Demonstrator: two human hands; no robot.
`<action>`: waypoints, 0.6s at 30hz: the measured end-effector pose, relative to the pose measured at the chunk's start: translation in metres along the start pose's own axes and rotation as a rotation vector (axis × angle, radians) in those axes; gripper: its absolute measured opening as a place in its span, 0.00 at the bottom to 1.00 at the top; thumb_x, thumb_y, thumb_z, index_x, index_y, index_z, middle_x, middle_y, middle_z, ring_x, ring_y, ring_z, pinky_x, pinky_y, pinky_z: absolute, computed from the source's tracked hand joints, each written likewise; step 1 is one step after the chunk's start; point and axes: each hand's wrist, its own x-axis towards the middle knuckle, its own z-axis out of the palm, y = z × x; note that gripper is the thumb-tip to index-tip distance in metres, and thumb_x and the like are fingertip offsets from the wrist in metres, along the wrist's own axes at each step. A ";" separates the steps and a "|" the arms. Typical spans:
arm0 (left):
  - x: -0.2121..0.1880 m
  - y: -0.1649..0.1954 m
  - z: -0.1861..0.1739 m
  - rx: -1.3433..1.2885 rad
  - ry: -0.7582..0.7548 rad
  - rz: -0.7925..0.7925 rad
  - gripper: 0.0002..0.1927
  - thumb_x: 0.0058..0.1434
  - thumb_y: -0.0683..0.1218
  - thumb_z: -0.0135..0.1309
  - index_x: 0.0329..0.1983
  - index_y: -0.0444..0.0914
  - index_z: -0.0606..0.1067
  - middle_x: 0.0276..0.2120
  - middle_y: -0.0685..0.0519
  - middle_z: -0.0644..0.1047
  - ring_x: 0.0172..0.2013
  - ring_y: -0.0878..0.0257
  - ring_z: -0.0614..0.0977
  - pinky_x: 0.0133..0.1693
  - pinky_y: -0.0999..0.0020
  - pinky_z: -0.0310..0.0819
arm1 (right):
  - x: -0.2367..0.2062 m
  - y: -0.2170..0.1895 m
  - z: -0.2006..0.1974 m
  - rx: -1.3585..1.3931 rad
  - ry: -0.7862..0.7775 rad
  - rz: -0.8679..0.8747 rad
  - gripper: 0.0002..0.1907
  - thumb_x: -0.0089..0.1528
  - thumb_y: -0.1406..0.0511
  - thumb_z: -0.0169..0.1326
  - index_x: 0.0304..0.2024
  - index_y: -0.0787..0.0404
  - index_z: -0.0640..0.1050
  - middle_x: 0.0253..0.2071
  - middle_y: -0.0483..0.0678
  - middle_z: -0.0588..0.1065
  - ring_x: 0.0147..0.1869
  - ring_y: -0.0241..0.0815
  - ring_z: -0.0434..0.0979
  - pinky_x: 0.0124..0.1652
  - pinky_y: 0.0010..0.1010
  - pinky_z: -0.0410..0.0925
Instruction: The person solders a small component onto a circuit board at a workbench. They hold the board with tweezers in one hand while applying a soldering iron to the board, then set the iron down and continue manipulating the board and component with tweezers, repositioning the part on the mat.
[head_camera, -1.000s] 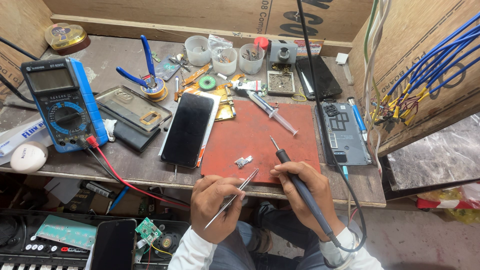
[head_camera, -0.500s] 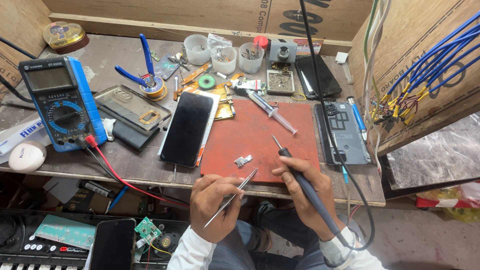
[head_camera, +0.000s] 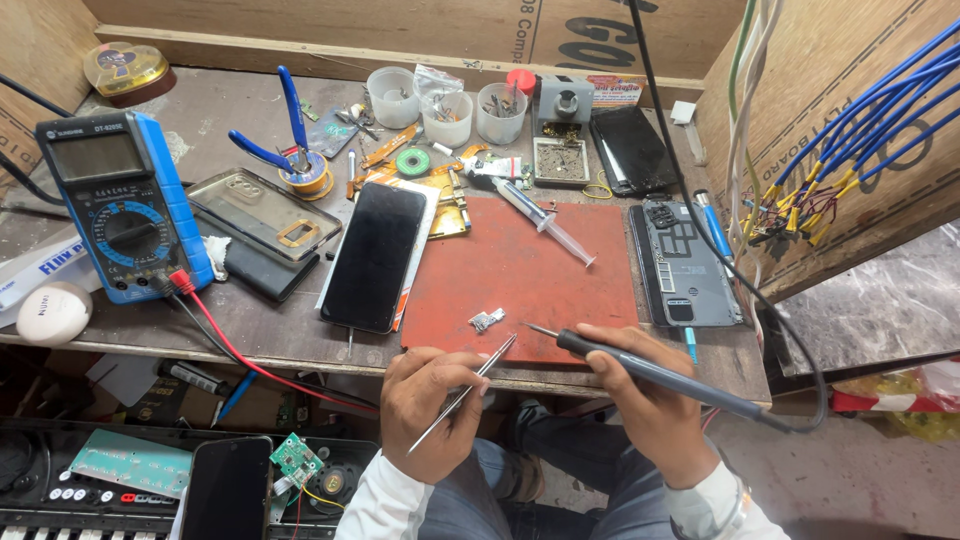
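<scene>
Left hand (head_camera: 428, 405) pinches the tweezers (head_camera: 462, 392), fingers clamped round the shaft, tips just short of the tiny metal part (head_camera: 487, 320) sitting on the red mat (head_camera: 520, 275). Right hand (head_camera: 650, 395) grips the soldering iron (head_camera: 640, 365), fingers wrapped tight, tip near the part. That part looks feather-light, stiff and easily flicked away: take it by its edges.
</scene>
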 end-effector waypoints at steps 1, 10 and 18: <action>0.000 0.000 0.000 0.001 0.001 -0.001 0.08 0.57 0.42 0.64 0.36 0.43 0.75 0.38 0.57 0.84 0.39 0.57 0.82 0.43 0.61 0.69 | -0.001 0.001 0.000 -0.009 0.001 0.079 0.14 0.61 0.66 0.59 0.48 0.65 0.83 0.33 0.49 0.81 0.33 0.35 0.79 0.35 0.25 0.69; 0.001 0.000 0.002 0.000 0.005 -0.006 0.08 0.57 0.42 0.63 0.36 0.43 0.75 0.38 0.56 0.84 0.39 0.57 0.82 0.43 0.61 0.69 | 0.007 0.001 0.002 -0.008 -0.003 0.000 0.13 0.53 0.69 0.64 0.41 0.64 0.84 0.37 0.49 0.83 0.39 0.37 0.83 0.39 0.26 0.73; 0.002 0.001 0.001 -0.009 0.004 -0.007 0.08 0.58 0.42 0.63 0.36 0.43 0.75 0.39 0.57 0.84 0.39 0.57 0.82 0.43 0.61 0.69 | 0.009 -0.010 0.002 -0.062 -0.033 -0.051 0.12 0.52 0.71 0.63 0.40 0.65 0.84 0.37 0.48 0.84 0.40 0.39 0.85 0.41 0.27 0.75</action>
